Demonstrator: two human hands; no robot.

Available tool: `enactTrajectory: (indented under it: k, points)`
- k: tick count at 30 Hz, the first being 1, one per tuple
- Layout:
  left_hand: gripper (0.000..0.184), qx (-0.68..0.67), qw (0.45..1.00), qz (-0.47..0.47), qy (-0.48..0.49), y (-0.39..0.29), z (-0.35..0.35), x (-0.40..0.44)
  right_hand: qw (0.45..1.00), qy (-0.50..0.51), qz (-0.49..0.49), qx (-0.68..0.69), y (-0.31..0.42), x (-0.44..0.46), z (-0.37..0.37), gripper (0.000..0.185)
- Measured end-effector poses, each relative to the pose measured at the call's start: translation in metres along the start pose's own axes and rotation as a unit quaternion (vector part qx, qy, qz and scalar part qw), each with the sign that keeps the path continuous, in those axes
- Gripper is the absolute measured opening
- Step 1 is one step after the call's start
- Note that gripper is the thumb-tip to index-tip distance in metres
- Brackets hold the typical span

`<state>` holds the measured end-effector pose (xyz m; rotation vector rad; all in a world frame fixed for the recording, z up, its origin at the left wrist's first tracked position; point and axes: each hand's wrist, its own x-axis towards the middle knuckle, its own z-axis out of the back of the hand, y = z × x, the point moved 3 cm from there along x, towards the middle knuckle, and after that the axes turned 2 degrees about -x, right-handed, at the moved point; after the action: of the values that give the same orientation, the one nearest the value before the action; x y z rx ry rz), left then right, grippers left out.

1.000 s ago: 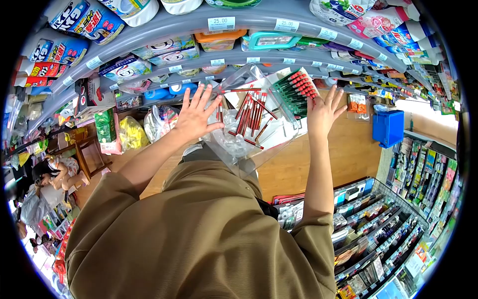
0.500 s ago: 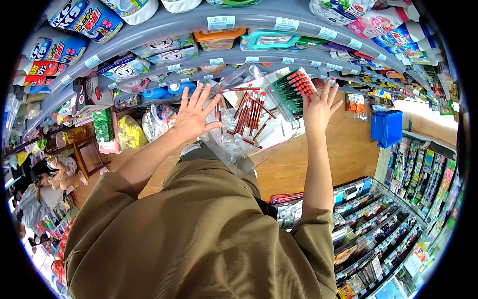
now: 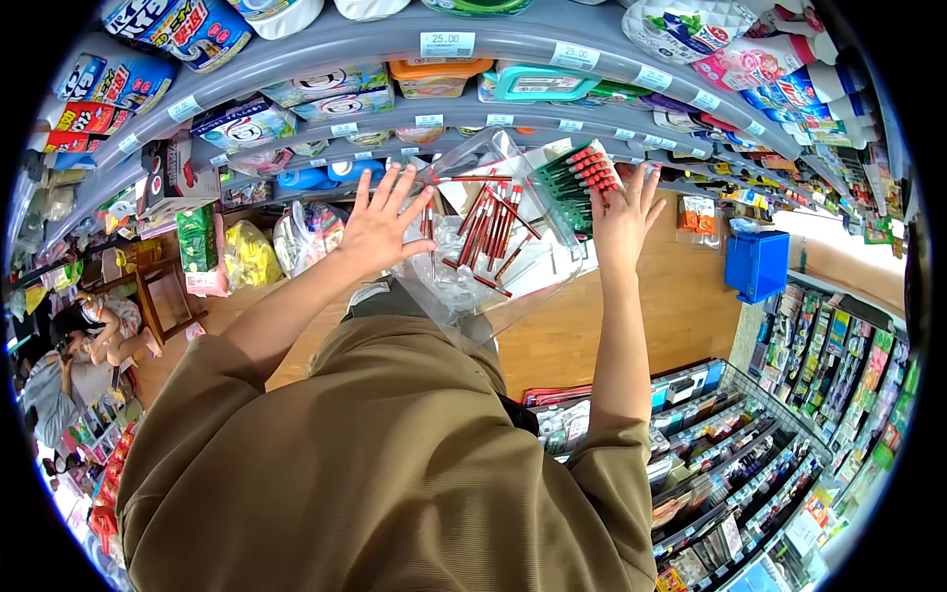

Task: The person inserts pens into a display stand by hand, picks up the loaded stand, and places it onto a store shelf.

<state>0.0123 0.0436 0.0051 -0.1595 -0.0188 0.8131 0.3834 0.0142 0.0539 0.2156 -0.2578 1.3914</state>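
Spreading all its fingers, the left hand (image 3: 380, 229) is at the left edge of the clear tray (image 3: 525, 308), holding nothing that I see. Inside the tray lie dark red sticks (image 3: 491, 225). By its right edge, the right hand (image 3: 621, 229) has thumb and forefinger at the red-tipped green piece (image 3: 566, 187), other fingers apart; whether they pinch it, I cannot tell.
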Motion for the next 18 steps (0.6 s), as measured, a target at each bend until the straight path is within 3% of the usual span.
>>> enactTrajectory:
  k: [12, 18]
  points:
    - [0.09, 0.0, 1.0, 0.002, 0.007, -0.001, 0.003, 0.001, 0.999, 0.029, -0.031, -0.006, -0.009, -0.003, 0.006, 0.027]
    - [0.089, -0.008, 1.0, 0.001, 0.005, -0.001, 0.003, 0.0, 1.0, -0.009, 0.016, -0.004, -0.008, 0.001, -0.003, 0.029]
